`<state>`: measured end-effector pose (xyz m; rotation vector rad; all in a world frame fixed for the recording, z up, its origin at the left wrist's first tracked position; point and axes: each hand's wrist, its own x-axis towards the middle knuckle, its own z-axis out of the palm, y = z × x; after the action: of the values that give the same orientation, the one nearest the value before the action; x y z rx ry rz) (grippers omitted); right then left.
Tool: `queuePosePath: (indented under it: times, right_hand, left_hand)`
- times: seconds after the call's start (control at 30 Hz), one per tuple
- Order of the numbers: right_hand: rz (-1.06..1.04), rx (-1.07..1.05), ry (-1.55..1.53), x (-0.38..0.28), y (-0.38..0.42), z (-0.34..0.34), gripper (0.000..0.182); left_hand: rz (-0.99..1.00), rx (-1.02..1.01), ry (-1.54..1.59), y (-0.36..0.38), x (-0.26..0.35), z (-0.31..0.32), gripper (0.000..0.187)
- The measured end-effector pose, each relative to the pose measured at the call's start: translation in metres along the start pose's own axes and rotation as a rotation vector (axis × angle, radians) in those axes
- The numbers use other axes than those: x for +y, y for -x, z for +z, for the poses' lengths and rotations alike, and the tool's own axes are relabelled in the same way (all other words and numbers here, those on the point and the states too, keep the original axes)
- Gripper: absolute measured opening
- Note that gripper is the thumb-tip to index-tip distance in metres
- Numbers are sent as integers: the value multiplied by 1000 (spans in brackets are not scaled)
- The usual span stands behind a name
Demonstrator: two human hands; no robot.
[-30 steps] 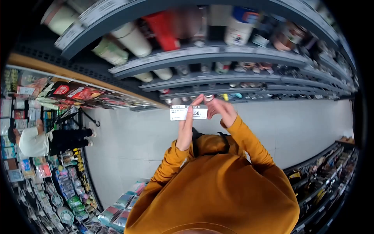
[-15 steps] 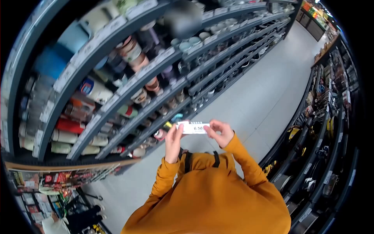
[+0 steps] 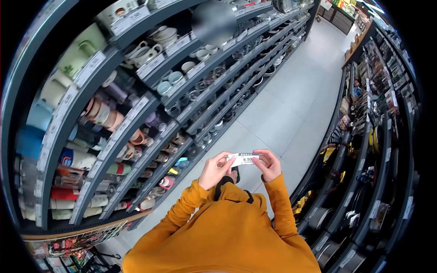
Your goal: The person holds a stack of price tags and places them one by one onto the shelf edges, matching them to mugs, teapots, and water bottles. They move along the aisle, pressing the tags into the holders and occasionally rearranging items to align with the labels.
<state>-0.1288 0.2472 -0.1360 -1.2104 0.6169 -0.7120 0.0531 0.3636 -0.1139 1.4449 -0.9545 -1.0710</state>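
Note:
A white price tag (image 3: pixel 246 159) printed "6.50" is held out in front of my body, stretched between both hands. My left hand (image 3: pixel 216 170) pinches its left end, thumb on the front face. On the right end, my right hand (image 3: pixel 268 165) grips it with thumb in front and fingers along the top edge. Both sleeves are mustard-orange. Below the tag, part of a dark shoe (image 3: pixel 233 176) shows against the floor.
Left of me, dark shelves carry pale blue cups (image 3: pixel 169 83), white teapots (image 3: pixel 144 53), bottles and a green pitcher (image 3: pixel 84 48). Pans and utensils fill the right-hand shelf (image 3: pixel 359 182). Between them runs a grey tiled aisle floor (image 3: pixel 291 104), with a wooden counter (image 3: pixel 337 19) at its far end.
My hands and the price tag have moved right and slightly down in view. The left hand's fingers now curl further over the tag. The shelves have shifted left as my view turned.

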Motion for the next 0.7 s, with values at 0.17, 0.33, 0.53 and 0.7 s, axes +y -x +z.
queuePosePath:
  times: [0.17, 0.33, 0.53, 0.7]
  right_hand:
    - [20, -42, 162, -24, -77, -41, 28]
    - [-67, -179, 450, -49, -183, -62, 25]
    - [-303, -349, 613, -65, -301, -49, 21]
    - [-706, -510, 623, -69, -440, -23, 16]
  left_hand:
    - [80, -7, -30, -98, 9, 9, 17]
    - [122, 115, -113, -180, 36, -7, 18]
    - [90, 385, -101, -217, 44, -29, 20]
    - [56, 719, -67, -216, 20, -34, 21]
